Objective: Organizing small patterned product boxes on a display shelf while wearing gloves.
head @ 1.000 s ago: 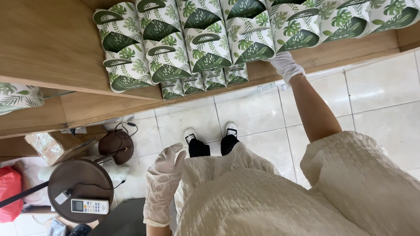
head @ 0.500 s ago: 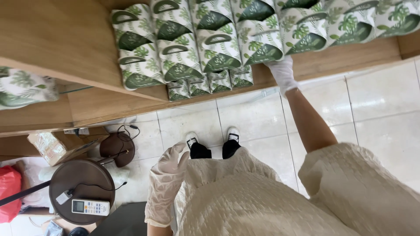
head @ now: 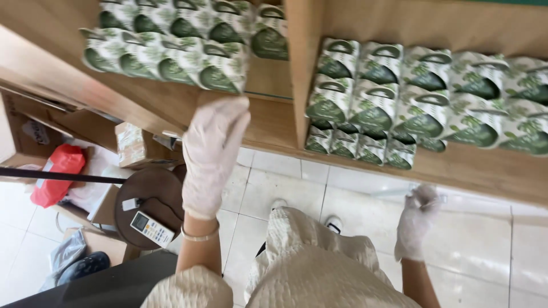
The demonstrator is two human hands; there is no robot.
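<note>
Both my hands wear thin white gloves. My left hand (head: 212, 153) is raised with fingers together, reaching up just below a row of green-and-white leaf-patterned packs (head: 165, 54) on the left wooden shelf (head: 268, 122); it holds nothing. My right hand (head: 416, 219) hangs lower, blurred, loosely curled and empty, in front of the shelf edge. A second stack of the same leaf-patterned packs (head: 399, 105) fills the right shelf section beyond a wooden divider (head: 301, 63).
A round brown stool (head: 149, 208) with a white remote control (head: 151, 229) stands at lower left. A red bag (head: 57, 171), a small patterned box (head: 131, 145) and a cardboard box lie nearby. White tiled floor (head: 479, 245) lies below.
The view has swung left. My left hand rose from my side up to the shelf. My right hand left the packs and dropped toward the floor side.
</note>
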